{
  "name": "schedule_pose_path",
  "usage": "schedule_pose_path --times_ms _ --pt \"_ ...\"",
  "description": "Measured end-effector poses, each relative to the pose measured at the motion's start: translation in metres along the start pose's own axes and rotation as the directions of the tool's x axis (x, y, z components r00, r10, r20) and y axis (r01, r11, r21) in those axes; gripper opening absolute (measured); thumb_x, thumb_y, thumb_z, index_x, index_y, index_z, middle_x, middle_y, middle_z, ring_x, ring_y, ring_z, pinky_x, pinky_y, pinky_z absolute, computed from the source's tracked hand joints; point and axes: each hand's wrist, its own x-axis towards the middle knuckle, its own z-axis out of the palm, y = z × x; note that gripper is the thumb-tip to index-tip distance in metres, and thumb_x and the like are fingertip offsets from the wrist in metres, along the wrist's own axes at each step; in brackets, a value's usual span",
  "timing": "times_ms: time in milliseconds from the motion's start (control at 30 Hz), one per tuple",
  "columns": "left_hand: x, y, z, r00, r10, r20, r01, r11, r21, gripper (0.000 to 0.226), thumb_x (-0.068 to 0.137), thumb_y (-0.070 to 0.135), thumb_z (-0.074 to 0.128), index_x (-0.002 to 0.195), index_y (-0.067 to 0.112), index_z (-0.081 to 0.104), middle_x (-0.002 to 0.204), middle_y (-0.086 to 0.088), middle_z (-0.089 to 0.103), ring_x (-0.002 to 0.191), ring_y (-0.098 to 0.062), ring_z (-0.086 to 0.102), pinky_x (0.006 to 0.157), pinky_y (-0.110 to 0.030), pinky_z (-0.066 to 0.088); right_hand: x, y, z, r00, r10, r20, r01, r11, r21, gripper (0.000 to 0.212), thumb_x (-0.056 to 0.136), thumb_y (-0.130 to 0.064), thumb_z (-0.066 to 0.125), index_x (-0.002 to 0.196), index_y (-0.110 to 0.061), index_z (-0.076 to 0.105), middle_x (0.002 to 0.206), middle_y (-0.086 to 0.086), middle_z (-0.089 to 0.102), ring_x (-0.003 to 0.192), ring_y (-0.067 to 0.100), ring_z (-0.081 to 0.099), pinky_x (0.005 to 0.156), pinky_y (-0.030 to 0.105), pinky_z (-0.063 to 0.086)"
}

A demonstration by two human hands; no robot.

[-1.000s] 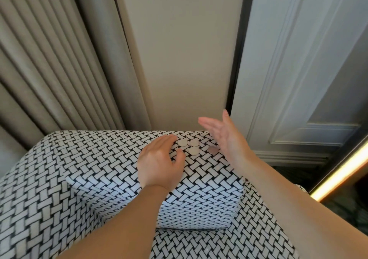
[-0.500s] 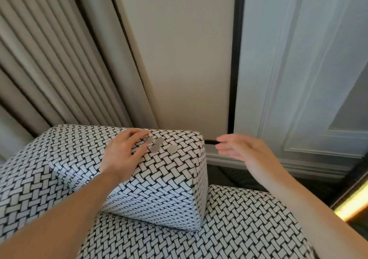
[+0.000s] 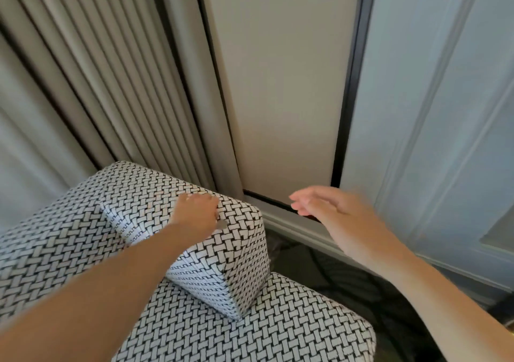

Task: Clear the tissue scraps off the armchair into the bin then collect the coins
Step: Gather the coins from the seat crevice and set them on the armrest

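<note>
Head view: the left hand (image 3: 196, 212) lies palm down on the armrest (image 3: 139, 191) of the armchair (image 3: 250, 320), fingers relaxed, gripping nothing I can see. One coin (image 3: 221, 224) peeks out just beside the thumb; any others are hidden under the palm. The right hand (image 3: 331, 214) hovers off the armrest's end, fingers straight, empty. Looks like a sweep: best to slide flat and tuck the catching hand tight under the edge. Count: one coin, two hands, no scraps or bin showing.
</note>
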Motion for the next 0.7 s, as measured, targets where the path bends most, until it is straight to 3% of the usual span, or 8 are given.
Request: schedule_pose_path --times_ms 100,200,333,400,467,567,633,700 --pt "-0.032 0.047 -0.044 0.99 0.049 -0.134 -0.073 0.981 -0.179 0.03 0.09 0.024 0.044 0.117 0.024 0.057 0.113 0.005 0.061 0.102 -0.016 0.057 0.093 -0.036 0.042 -0.018 -0.039 -0.033 0.999 -0.027 0.017 0.028 0.999 -0.032 0.024 0.096 -0.034 0.041 0.106 -0.034 0.062 0.103 -0.018 0.066 0.1 -0.007 0.058 0.083 0.011 0.041" --pt "-0.064 0.065 -0.097 0.97 -0.021 -0.242 -0.071 0.928 -0.365 0.033 0.093 0.021 0.04 0.119 0.026 0.059 0.121 0.006 0.061 0.109 -0.015 0.055 0.097 -0.034 0.039 -0.04 -0.074 -0.065 0.998 -0.037 0.049 0.041 0.996 -0.076 0.024 0.096 -0.034 0.04 0.105 -0.034 0.062 0.102 -0.019 0.065 0.099 -0.008 0.057 0.083 0.008 0.04" --pt "-0.099 0.045 -0.166 0.979 -0.106 -0.173 -0.007 0.834 -0.552 0.035 0.093 0.018 0.038 0.12 0.028 0.059 0.124 0.004 0.06 0.108 -0.018 0.057 0.101 -0.039 0.038 -0.049 -0.118 -0.103 0.993 -0.024 0.117 0.039 0.991 -0.13 0.027 0.098 -0.032 0.038 0.111 -0.03 0.061 0.098 -0.021 0.063 0.092 -0.015 0.055 0.077 0.0 0.04" --pt "-0.107 0.031 -0.181 0.984 -0.133 -0.121 0.027 0.773 -0.634 0.035 0.094 0.018 0.038 0.12 0.028 0.059 0.121 0.003 0.061 0.089 -0.019 0.063 0.095 -0.044 0.045 -0.045 -0.128 -0.111 0.993 -0.027 0.115 0.043 0.99 -0.137 0.028 0.098 -0.032 0.037 0.113 -0.028 0.061 0.098 -0.019 0.064 0.089 -0.015 0.056 0.077 -0.002 0.04" --pt "-0.116 0.011 -0.199 0.986 -0.153 -0.07 0.059 0.707 -0.705 0.034 0.095 0.019 0.038 0.12 0.029 0.059 0.121 0.004 0.06 0.067 -0.013 0.062 0.087 -0.043 0.051 -0.037 -0.146 -0.119 0.992 -0.02 0.124 0.035 0.992 -0.12 0.029 0.099 -0.031 0.037 0.113 -0.027 0.062 0.1 -0.016 0.066 0.09 -0.011 0.059 0.085 0.007 0.044" --pt "-0.126 -0.009 -0.211 0.99 -0.137 -0.043 0.058 0.654 -0.754 0.031 0.097 0.021 0.04 0.121 0.027 0.058 0.117 0.007 0.057 0.037 0.001 0.046 0.05 -0.024 0.049 -0.024 -0.168 -0.12 0.99 -0.02 0.139 0.034 0.995 -0.098 0.028 0.099 -0.03 0.038 0.112 -0.026 0.062 0.101 -0.015 0.067 0.093 -0.005 0.062 0.094 0.02 0.046" --pt "-0.133 -0.017 -0.215 0.994 -0.105 -0.023 0.048 0.626 -0.778 0.03 0.097 0.022 0.04 0.12 0.026 0.059 0.114 0.011 0.055 0.038 0.003 0.043 0.041 -0.014 0.039 -0.02 -0.176 -0.116 0.986 -0.015 0.166 0.029 0.996 -0.081 0.027 0.099 -0.029 0.038 0.112 -0.026 0.062 0.101 -0.014 0.067 0.093 -0.005 0.062 0.094 0.021 0.046" --pt "-0.144 -0.022 -0.218 0.997 -0.083 -0.006 0.045 0.6 -0.799 0.029 0.097 0.023 0.042 0.12 0.027 0.059 0.115 0.01 0.059 0.05 -0.004 0.048 0.046 -0.016 0.04 -0.018 -0.185 -0.11 0.98 -0.012 0.199 0.024 0.998 -0.06 0.026 0.099 -0.029 0.038 0.111 -0.026 0.061 0.102 -0.013 0.066 0.094 -0.005 0.062 0.093 0.02 0.046"
